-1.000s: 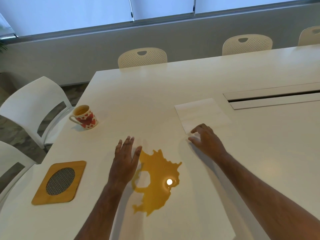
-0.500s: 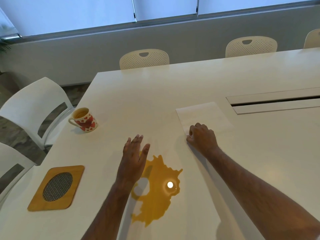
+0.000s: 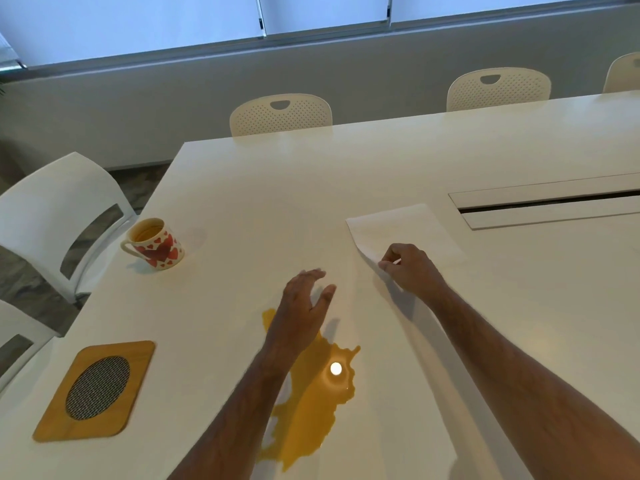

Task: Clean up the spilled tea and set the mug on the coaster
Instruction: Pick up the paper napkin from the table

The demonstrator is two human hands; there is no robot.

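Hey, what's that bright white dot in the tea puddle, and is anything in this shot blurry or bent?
Head view: the dot is glare, probably an overhead light mirrored in the spilled tea; the left hand's fingertips are motion-blurred while the right hand, pinching the napkin, looks sharper; the wide lens bows the table edges and the window frame; arms cast soft shadows.

— where are my hands?
— i see my left hand [image 3: 306,308] out ahead, palm down, fingers spread and relaxed, forearm bare and reaching forward.
— and the other?
— my right hand [image 3: 410,270] sits further out, fingers curled, thumb and fingertips pinched together, bare arm stretched in from the right.
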